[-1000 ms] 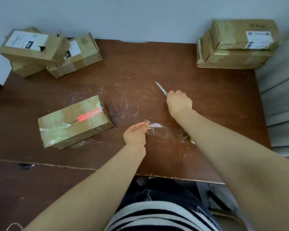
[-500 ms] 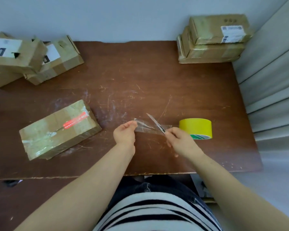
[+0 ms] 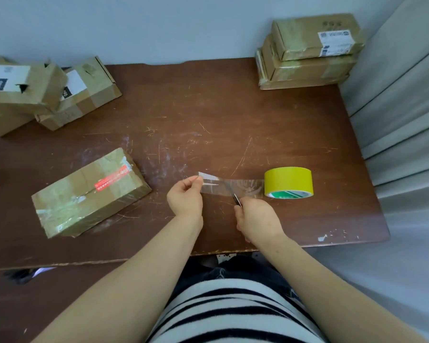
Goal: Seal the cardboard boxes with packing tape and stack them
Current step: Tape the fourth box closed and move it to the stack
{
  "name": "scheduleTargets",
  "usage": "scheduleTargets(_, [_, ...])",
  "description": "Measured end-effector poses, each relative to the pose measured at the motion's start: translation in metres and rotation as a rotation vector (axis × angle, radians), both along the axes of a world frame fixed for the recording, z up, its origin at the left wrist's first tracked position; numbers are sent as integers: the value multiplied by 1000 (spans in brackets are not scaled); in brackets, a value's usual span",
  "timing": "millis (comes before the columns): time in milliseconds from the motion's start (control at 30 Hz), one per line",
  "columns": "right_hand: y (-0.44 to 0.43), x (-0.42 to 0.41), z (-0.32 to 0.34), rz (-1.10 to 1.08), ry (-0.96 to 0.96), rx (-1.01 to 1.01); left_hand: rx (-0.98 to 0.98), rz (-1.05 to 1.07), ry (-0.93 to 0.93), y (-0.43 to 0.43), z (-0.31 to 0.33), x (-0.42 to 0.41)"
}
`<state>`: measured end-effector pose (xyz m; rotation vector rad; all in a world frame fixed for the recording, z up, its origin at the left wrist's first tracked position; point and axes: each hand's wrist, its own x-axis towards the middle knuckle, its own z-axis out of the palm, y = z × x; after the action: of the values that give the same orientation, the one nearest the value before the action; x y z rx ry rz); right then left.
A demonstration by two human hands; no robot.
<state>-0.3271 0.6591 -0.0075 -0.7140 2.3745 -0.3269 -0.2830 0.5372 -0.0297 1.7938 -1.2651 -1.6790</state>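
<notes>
A yellow tape roll (image 3: 289, 181) stands on the brown table (image 3: 208, 115). A clear strip of tape (image 3: 248, 185) runs from it to the left. My left hand (image 3: 185, 199) pinches the strip's free end. My right hand (image 3: 256, 219) grips a small knife (image 3: 234, 197) whose blade lies across the strip. A taped cardboard box (image 3: 89, 193) with a red label lies on the table to the left of my hands.
Two sealed boxes (image 3: 310, 52) are stacked at the back right corner. Several untidy boxes (image 3: 42, 92) sit at the back left. A grey curtain (image 3: 404, 120) hangs along the table's right side.
My right hand carried the knife from the table's middle back to the tape strip. The blade now crosses the strip, which is pulled tauter.
</notes>
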Motion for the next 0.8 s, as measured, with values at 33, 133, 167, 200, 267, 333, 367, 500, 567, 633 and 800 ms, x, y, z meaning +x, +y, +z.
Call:
scheduleTargets(33, [-3,1,1,42,22,22,-24,-7,7,1,0,0])
scheduleTargets(133, [-1,5,2,139,57,85,-67,-12,18,1,0,-1])
scheduleTargets(167, [3,7,1,135,45,91,-77,-15,23,1,0,-1])
scheduleTargets(200, [8,10,-1,114,10,83,-84,-25,29,2,2,-1])
scheduleTargets(267, [18,15,2,57,-87,59,-99,-56,37,3,4,-1])
scheduleTargets(333, [25,13,12,-33,-176,-25,-117,-54,25,-1,6,0])
scheduleTargets(367, [25,8,20,-101,-188,-95,-126,-29,24,-6,7,3])
scheduleTargets(500, [-2,-24,26,-280,12,-248,-175,-40,-6,-31,14,15])
scheduleTargets(567, [-28,-42,16,-267,46,-190,-179,-91,16,-34,22,19])
scheduleTargets(633, [-52,-55,8,-221,39,-129,-164,-118,47,-32,31,22])
scheduleTargets(800, [-81,-49,16,42,142,-212,-40,-144,50,-33,51,35])
